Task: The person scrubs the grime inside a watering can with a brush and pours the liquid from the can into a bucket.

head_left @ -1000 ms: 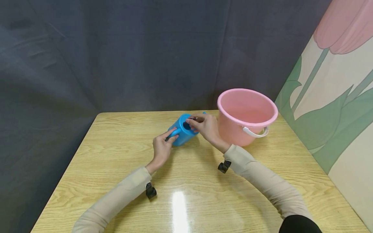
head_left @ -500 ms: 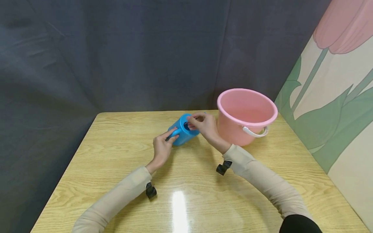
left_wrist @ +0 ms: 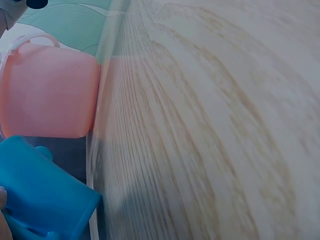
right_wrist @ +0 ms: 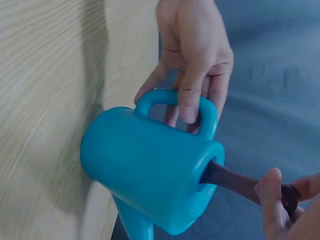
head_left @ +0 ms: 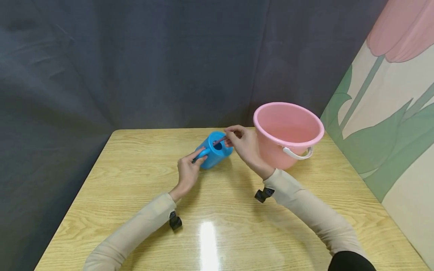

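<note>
A blue toy-like watering can leans over the table, its round top opening turned toward the right hand. My left hand grips its loop handle; in the right wrist view the thumb lies over that handle. The spout points downward there. My right hand pinches the end of a dark brown utensil with a slim handle. The utensil's other end is hidden inside the can's opening. In the left wrist view only the can's side and a bit of the left hand show.
A pink bucket with a white carrying handle stands just right of the right hand. The wooden table ends at a dark curtain behind. A wall painted with tulips borders the right side.
My right hand has moved up and slightly right, away from the can's opening, and the brown utensil now shows between them. The left hand and the can have barely moved.
</note>
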Demonstrator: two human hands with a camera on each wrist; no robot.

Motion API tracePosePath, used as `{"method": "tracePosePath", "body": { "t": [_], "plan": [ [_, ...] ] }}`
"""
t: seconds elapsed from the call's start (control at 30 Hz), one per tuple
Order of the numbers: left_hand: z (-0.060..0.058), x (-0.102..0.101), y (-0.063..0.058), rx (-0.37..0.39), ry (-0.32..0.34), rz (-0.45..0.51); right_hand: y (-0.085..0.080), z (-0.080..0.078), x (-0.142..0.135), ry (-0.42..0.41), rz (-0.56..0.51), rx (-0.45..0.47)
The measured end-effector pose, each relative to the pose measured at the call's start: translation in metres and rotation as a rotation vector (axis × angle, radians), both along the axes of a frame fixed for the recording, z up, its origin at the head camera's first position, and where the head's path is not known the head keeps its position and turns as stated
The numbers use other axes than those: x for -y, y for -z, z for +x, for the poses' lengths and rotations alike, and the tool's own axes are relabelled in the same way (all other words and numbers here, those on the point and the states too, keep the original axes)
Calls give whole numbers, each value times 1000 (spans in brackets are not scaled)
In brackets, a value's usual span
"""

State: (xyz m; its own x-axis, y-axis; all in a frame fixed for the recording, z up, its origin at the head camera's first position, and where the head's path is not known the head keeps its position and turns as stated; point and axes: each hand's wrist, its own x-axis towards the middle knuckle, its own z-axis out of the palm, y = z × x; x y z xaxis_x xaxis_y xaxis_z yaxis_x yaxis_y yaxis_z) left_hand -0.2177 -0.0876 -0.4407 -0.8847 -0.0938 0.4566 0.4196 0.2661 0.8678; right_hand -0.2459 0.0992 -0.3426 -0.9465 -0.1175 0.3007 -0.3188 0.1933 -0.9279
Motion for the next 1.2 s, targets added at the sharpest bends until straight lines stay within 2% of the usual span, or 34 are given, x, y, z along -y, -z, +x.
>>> {"method": "tracePosePath", "body": {
  "t": [0.33, 0.57, 0.77, 0.97, 1.2],
  "plan": [
    [-1, -1, -1, -4, 6, -18, 16, -7, 11, -5, 148, -42],
    [0, 0, 2, -12, 19, 1, 2, 1, 0, 0, 190, -11],
    [-1, 1, 0, 4, -11, 2, -5, 4, -6, 43, 251, -115],
    [-1, 1, -1, 5, -9, -2, 3, 2, 0, -20, 338, -132],
    [0, 1, 1, 2, -20, -17, 8, -1, 2, -66, 319, -67]
  ]
}}
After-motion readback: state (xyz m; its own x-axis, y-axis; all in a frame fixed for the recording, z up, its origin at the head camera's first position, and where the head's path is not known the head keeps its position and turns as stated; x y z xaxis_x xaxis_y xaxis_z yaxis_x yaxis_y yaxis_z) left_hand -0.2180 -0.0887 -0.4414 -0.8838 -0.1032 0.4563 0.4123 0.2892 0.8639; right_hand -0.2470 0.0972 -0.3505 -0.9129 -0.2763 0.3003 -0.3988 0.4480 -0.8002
